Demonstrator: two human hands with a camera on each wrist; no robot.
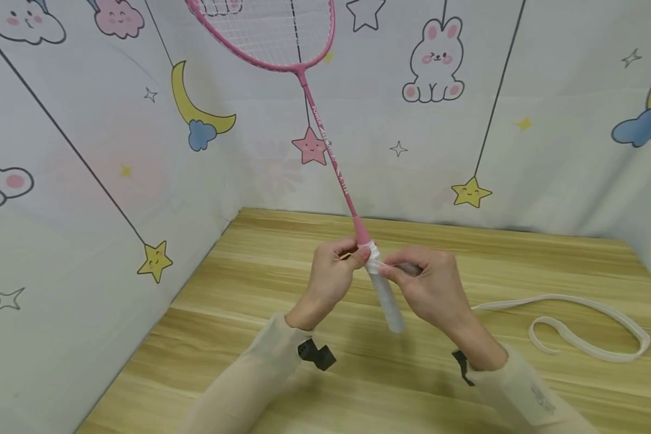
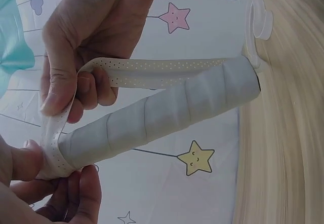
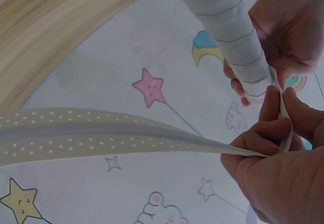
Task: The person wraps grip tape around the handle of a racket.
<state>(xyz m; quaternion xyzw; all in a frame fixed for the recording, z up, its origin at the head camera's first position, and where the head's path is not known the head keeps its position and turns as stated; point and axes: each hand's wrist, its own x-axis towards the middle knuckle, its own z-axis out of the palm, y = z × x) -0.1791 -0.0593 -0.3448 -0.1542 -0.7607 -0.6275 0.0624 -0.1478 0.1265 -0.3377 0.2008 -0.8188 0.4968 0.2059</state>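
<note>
The racket point(image 1: 326, 143) was pink with white lettering point(image 1: 343, 181), its handle point(image 1: 389, 304) pale grey.
The tape point(image 3: 76, 133) was off-white, with rows of small holes; the tabletop point(image 1: 195, 337) showed streaky yellow-brown wood grain; the white backdrop point(image 1: 569, 175) bore pink and yellow stars point(image 1: 471, 193).

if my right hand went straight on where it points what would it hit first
Your right hand would probably meet the racket handle first, just past its fingers, though depth is unclear.

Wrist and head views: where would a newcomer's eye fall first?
Probably on the pink racket, slanting up the middle of the head view. The left hand holds the handle's upper end while the right hand pinches a pale dotted strip beside it. Behind, a cartoon bunny decorates the backdrop.
</note>
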